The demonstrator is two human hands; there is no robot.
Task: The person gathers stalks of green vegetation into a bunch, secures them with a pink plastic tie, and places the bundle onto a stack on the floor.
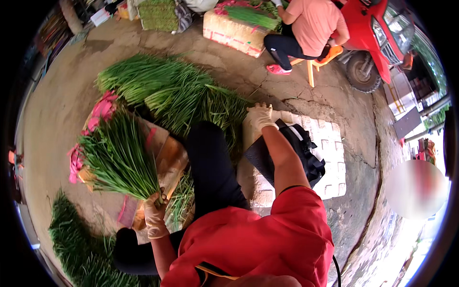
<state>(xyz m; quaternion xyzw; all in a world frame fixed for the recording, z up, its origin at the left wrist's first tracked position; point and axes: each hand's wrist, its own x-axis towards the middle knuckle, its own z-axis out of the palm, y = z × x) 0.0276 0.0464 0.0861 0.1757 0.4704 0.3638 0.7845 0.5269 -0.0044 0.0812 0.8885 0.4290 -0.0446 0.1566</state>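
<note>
My left hand, in a pale glove, grips the base of a bunch of long green chives. The leaves fan away from it over a cardboard-topped box with pink ties at its far side. My right hand, also gloved, reaches out over the near corner of a white foam box, beside the tips of a large heap of chives. Its fingers are partly curled, and whether they touch or hold a stem is hidden. Below my right forearm a black bag with straps lies on the foam box.
More chives lie on the ground at lower left. Ahead, a person sits on an orange stool beside another foam box bearing greens. A red motor tricycle stands at upper right. Cracked concrete runs along the right.
</note>
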